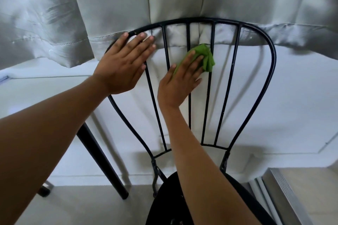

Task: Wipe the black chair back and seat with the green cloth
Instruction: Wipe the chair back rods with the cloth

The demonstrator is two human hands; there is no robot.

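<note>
The black metal chair back [236,64] is a curved frame with several thin upright bars. Its dark round seat [164,206] shows at the bottom, partly hidden by my right forearm. My right hand [181,82] presses the crumpled green cloth [205,56] against the middle bars, high on the back. My left hand [124,64] lies flat with fingers spread on the upper left of the frame, resting on the top rail.
A pale grey curtain [164,2] hangs right behind the chair back. A black table leg [102,162] slants down at the left of the chair. A white wall and baseboard run behind, and a metal sliding-door track [285,193] lies at the lower right.
</note>
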